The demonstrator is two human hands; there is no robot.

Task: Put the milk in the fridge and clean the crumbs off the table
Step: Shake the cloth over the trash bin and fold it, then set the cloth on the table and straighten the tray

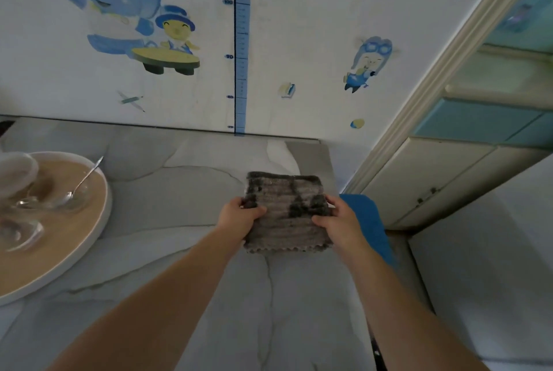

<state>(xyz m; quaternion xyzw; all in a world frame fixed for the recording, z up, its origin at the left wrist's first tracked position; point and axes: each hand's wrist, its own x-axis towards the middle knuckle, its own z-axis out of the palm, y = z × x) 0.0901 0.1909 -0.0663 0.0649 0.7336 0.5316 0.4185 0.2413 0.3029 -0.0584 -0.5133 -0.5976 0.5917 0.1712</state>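
Head view: the left hand (241,216) and right hand (336,221) each grip one side of a folded grey cloth (287,215), thumbs laid on top and fingers curled around its left and right edges. The cloth lies straight ahead of the person, between the two hands, so neither hand is nearer to it. It is close to square, with its ribs running side to side and its scalloped edge toward the person. Whether it rests flat on the table (179,191) or is held just above it I cannot tell.

Both forearms reach forward from the bottom of the picture and converge on the cloth, wrists fairly straight, palms turned inward toward each other.

Just beside and partly under the right hand is something blue (371,221) at the table's right edge (a second cloth or a seat back, it is hard to say). Well apart to the left stands a round tray (106,200) holding clear glasses (21,230) and a spoon (85,177). Behind the table is a wall (299,26) with cartoon stickers and a height chart (241,41); a pale cabinet (434,179) stands to the right.

No milk is in view, and no crumbs can be made out on the marbled top. Judging by the grip, the wiping step is in hand, and the open tabletop to sweep lies mostly left and toward the person.
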